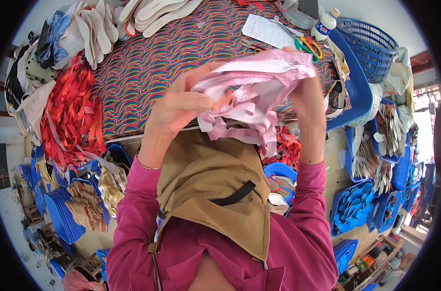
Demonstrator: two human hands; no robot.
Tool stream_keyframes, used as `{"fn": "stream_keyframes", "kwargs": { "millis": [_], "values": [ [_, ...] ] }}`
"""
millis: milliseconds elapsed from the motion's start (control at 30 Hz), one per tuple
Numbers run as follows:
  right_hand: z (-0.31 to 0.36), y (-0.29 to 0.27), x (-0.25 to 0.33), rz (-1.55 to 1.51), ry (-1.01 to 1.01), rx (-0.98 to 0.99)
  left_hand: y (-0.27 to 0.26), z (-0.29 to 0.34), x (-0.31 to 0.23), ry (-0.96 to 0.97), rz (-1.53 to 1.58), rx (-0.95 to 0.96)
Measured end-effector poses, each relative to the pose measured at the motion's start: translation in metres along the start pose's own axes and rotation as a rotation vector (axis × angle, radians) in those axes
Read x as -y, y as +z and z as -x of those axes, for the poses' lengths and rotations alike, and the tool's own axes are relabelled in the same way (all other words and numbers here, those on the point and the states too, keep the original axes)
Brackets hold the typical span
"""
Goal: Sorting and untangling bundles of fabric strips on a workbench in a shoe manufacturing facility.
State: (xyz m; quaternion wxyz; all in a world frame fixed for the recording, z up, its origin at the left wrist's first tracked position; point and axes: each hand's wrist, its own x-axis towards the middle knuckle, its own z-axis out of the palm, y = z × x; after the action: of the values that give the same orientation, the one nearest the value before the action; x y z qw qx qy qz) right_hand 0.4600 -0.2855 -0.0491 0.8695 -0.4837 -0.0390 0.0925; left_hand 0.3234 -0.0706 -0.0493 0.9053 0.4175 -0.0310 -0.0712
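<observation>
A bundle of shiny pink strips [259,92], white on their backs, hangs in loops between my hands above the near edge of the table. The strips look partly smeared by motion. My left hand [184,102] is closed on the left end of the bundle, thumb and fingers pinching it. At the right end, my right hand [308,92] grips the same strips, with most of its fingers hidden behind them. A patterned cloth [147,82] with colourful waves covers the table beneath.
Red strips [70,116] hang over the table's left side. Insole-shaped pieces [155,14] lie at the back. Scissors [310,47], a white perforated board [269,31] and a bottle [325,24] are at the far right, beside a blue basket [368,46]. Blue trays [63,213] stand around me.
</observation>
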Motion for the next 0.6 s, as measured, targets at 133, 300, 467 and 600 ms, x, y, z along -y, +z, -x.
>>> {"fn": "stream_keyframes", "kwargs": {
  "millis": [133, 300, 467, 600],
  "values": [
    [0.006, -0.03, -0.011, 0.278, 0.15, 0.19, 0.012, -0.011, -0.002, 0.265, 0.216, 0.145],
    [-0.031, -0.044, 0.026, 0.708, -0.567, 0.084, 0.018, 0.0, 0.017, -0.04, -0.026, 0.074],
    [-0.014, -0.03, 0.046, 0.805, -0.735, 0.021, 0.019, 0.005, 0.001, -0.169, -0.136, 0.198],
    [0.007, -0.021, 0.015, 0.347, -0.252, 0.316, -0.008, 0.001, 0.017, 0.096, 0.22, 0.475]
  ]
}}
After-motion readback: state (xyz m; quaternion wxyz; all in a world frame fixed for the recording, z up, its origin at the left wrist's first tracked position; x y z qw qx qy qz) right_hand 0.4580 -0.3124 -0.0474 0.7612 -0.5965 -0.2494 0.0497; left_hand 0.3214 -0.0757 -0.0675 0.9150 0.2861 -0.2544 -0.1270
